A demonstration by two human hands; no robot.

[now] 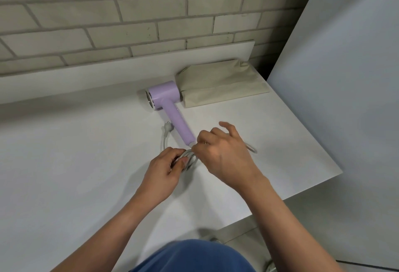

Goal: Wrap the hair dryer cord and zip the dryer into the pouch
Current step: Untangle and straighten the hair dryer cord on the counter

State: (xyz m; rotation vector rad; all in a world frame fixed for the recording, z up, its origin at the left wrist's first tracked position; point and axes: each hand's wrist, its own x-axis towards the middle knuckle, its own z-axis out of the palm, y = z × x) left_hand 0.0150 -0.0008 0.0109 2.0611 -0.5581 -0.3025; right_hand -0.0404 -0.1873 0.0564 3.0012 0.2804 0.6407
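A lilac hair dryer point(170, 107) lies on the white table point(86, 163), its handle pointing toward me. Its grey cord point(190, 159) is gathered in loops just below the handle's end. My left hand point(166, 170) grips the bundle of loops. My right hand point(222, 153) holds a strand of cord over the bundle, with its index finger raised; a loop sticks out past it at the right. The plug point(167, 128) lies free to the left of the handle. A beige fabric pouch point(220, 84) lies flat behind the dryer, touching its head.
A brick wall point(129, 23) runs along the back behind a white ledge. A tall white panel point(345, 99) stands to the right. The table's right edge point(313, 133) runs diagonally close to the pouch and my right hand.
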